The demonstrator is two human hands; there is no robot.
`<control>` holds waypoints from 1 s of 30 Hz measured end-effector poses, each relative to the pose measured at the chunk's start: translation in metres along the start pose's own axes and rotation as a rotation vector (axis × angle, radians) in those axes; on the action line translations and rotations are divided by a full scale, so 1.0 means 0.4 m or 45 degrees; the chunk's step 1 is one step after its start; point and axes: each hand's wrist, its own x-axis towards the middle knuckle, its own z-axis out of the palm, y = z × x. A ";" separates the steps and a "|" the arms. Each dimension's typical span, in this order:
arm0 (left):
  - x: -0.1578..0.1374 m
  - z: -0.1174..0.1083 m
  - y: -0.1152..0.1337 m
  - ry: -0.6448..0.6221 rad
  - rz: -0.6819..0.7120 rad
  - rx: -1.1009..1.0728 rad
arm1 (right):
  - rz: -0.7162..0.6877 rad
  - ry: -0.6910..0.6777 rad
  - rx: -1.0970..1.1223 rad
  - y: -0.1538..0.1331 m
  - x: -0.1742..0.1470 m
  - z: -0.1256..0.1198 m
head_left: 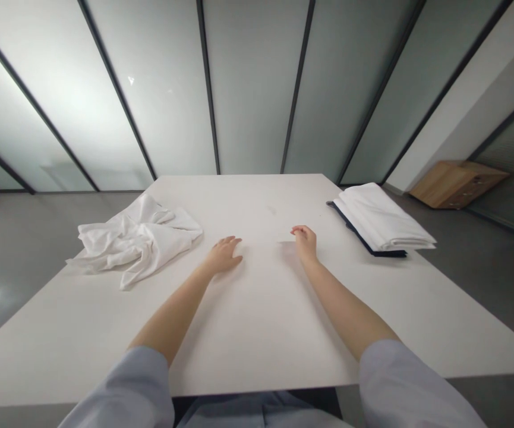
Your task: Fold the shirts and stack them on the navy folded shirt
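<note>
My left hand is over the middle of the white table, palm down with its fingers apart and nothing in it. Just to its left lies a crumpled white cloth, loosely heaped with folds and a corner trailing toward me. My right hand is across a gap from the left one, its fingers curled inward; I see nothing in them. Farther right lies a neatly folded stack of white cloth on top of a dark folded cloth. Neither hand touches these cloths.
The crumpled cloth reaches the table's left edge, and the folded stack slightly overhangs the right edge. Frosted glass panels with dark frames stand behind the table. A wooden cabinet is on the floor at the far right.
</note>
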 end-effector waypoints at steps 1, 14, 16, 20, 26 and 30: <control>0.010 0.032 0.018 -0.026 -0.033 0.008 | -0.031 0.058 -0.013 -0.006 0.015 -0.018; 0.007 0.074 0.023 0.092 -0.070 -0.028 | -0.161 0.594 -1.061 0.025 0.212 -0.640; 0.007 0.073 0.027 0.093 -0.070 -0.030 | -0.026 0.534 -1.105 0.035 0.215 -0.662; 0.005 0.072 0.029 0.105 -0.081 -0.034 | 0.286 0.470 -1.186 0.032 0.261 -0.666; 0.008 0.078 0.024 0.109 -0.079 -0.049 | 0.482 0.350 -1.170 -0.018 0.308 -0.669; 0.012 0.080 0.027 0.121 -0.098 -0.050 | -0.028 0.316 -1.072 -0.079 0.280 -0.598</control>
